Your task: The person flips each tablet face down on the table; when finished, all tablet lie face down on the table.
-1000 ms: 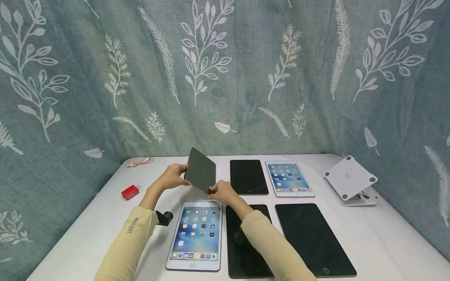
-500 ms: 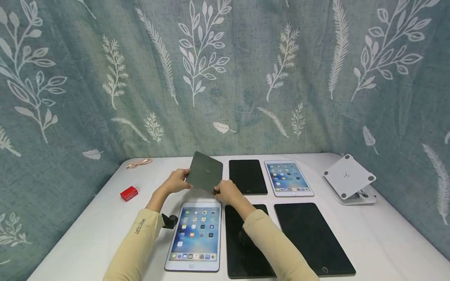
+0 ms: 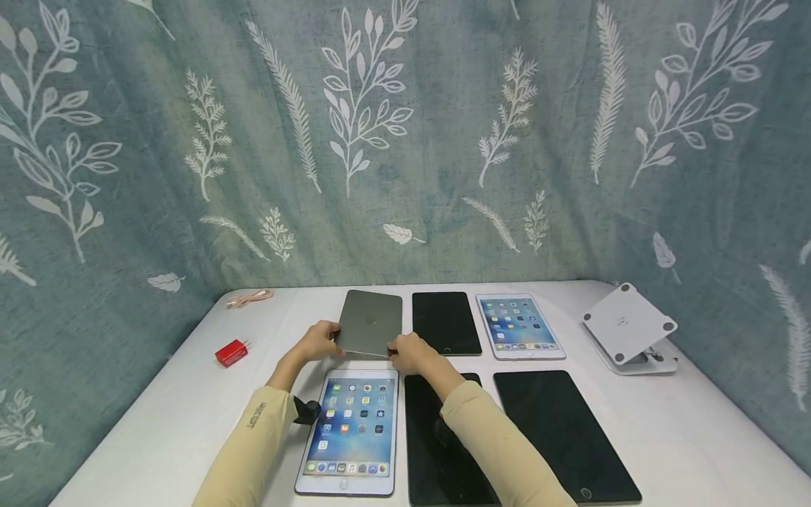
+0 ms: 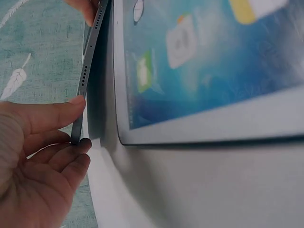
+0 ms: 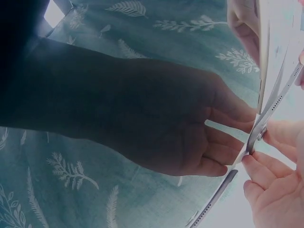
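So we've got a dark gray tablet [image 3: 370,320] at the back left-center of the white worktop [image 3: 158,429]. Its far edge sits near the worktop's back edge, only a slim gap separates its right side from a black tablet [image 3: 446,322], and a white tablet [image 3: 348,429] with a lit home screen is just in front. The roomy side is the left: a broad stretch of white surface between it and the red charger [image 3: 231,353]. Looks-wise, we see a matte back with rounded corners, a faint logo, plus speaker holes along one slim edge. We can't tell if it's touching down. Our left hand [image 3: 319,341] pinches it by the near-left corner, thumb and fingers on opposite faces; our right hand [image 3: 413,352] grips the near-right corner. Both forearms reach forward, beige sleeves [image 3: 247,443] angling inward.
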`<state>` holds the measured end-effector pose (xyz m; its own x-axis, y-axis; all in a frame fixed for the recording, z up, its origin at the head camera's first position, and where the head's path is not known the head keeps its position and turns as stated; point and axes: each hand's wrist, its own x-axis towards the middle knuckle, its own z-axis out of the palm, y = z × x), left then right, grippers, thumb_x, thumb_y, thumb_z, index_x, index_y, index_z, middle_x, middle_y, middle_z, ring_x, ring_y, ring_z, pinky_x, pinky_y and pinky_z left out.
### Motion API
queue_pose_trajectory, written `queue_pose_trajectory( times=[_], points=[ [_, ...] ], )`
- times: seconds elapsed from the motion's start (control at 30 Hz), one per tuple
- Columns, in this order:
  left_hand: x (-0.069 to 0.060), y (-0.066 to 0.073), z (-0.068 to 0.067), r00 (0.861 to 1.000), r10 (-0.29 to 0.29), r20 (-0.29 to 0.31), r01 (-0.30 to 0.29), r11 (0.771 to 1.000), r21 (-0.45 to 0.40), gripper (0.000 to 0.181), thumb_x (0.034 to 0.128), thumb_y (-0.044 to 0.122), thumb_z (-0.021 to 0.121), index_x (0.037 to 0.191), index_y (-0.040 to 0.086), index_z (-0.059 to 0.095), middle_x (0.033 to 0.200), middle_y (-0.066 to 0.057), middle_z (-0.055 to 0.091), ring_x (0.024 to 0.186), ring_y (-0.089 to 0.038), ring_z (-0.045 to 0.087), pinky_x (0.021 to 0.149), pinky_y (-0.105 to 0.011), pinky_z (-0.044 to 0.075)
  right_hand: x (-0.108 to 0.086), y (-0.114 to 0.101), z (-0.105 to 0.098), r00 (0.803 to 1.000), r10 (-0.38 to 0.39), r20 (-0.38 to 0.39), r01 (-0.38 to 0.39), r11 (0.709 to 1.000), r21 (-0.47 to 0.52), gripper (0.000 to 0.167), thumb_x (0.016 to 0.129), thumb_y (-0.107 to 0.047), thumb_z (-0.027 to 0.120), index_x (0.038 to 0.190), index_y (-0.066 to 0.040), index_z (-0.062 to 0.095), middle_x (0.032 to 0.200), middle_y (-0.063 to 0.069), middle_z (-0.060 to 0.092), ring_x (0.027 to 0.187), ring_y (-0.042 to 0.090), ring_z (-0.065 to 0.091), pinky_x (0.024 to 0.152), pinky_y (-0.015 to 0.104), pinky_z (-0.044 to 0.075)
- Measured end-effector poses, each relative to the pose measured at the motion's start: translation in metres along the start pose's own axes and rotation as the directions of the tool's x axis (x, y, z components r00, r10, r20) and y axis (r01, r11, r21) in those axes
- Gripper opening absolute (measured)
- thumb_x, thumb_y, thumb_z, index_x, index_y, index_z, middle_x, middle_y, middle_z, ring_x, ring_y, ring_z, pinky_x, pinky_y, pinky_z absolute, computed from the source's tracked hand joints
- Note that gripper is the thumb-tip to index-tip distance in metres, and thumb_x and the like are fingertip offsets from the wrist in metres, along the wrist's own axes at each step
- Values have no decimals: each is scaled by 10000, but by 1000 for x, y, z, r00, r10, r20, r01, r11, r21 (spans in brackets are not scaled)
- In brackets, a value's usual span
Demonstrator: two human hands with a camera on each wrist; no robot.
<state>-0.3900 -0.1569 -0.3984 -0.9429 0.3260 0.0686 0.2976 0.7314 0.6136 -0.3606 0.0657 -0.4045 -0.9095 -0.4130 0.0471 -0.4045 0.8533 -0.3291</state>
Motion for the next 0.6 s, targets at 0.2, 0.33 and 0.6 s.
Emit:
queue_pose_trajectory(
  times=[0.2, 0.33, 0.6],
  points=[
    [-3, -5, 4, 999, -45, 15, 45, 999, -14, 618, 751, 3, 756, 1280, -180, 493, 1135, -298, 611, 1015, -312, 570, 896, -385, 470, -2, -3, 0, 1000, 15, 0, -15, 1000, 18, 255, 944, -139, 579, 1157, -28, 665, 975, 143, 683, 607, 147, 544, 548, 253, 449],
    [-5, -5, 6, 998, -53, 18, 53, 999, 2, 621, 755, 13, 767, 1276, -184, 493, 1170, -310, 596, 981, -288, 535, 891, -392, 454, -2, -3, 2, 1000, 16, -6, -16, 1000, 8, 286, 948, -146, 574, 1191, -15, 651, 1056, 167, 686, 659, 164, 573, 584, 273, 477],
    [-3, -3, 10, 997, -77, -15, 78, 996, 50, 538, 758, 54, 778, 1210, -151, 572, 1173, -292, 620, 1073, -361, 587, 943, -439, 479, -2, -2, 5, 1000, -6, 20, 7, 999, -40, 383, 965, -154, 537, 1303, 26, 557, 1377, 255, 507, 1218, 381, 554, 1002, 444, 469]
  ],
)
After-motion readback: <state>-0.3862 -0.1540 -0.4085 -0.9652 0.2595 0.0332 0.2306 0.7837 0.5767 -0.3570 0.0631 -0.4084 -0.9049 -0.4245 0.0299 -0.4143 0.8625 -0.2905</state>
